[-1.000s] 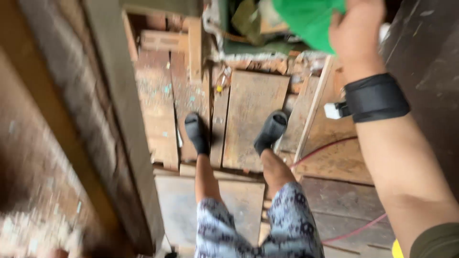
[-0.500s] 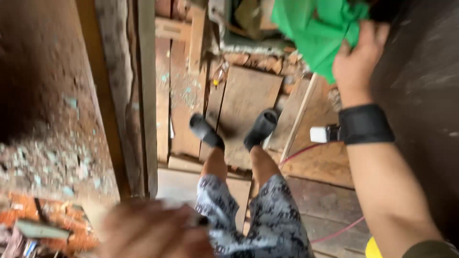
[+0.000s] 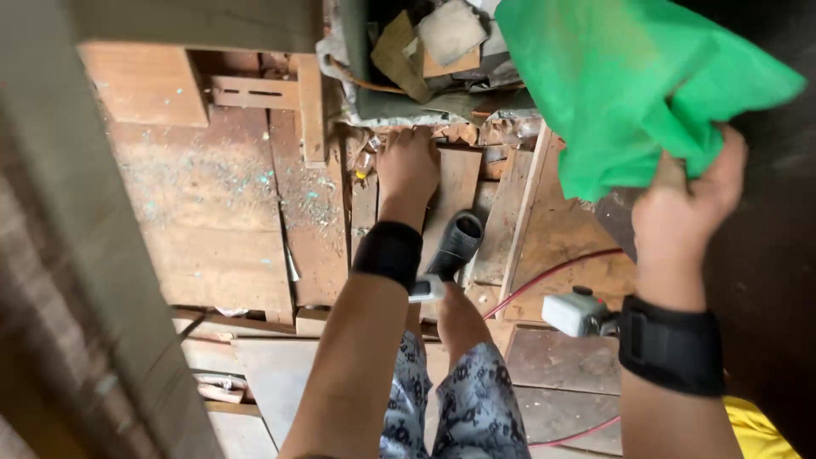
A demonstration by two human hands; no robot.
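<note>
My right hand [image 3: 687, 206] is raised at the right and grips the lower edge of a bright green cloth [image 3: 625, 81] that spreads across the top right. My left hand [image 3: 408, 168] reaches forward in the middle, fingers curled down toward a pile of scrap boards and cardboard [image 3: 425, 59]; whether it holds anything I cannot tell. Both wrists wear black bands. Below them are my legs in patterned trousers [image 3: 463, 399] and one black boot [image 3: 455, 245] on wooden floorboards [image 3: 212, 221].
A thick wooden beam [image 3: 110, 280] runs down the left side. A red cable [image 3: 552, 276] crosses the floor boards at the right. A small white device [image 3: 578, 312] sits at my right wrist band. Wooden blocks and offcuts [image 3: 255, 93] lie at the upper left.
My left hand has come up from the bottom edge and reached forward to the scrap pile. The right hand with the green cloth has dropped lower in view.
</note>
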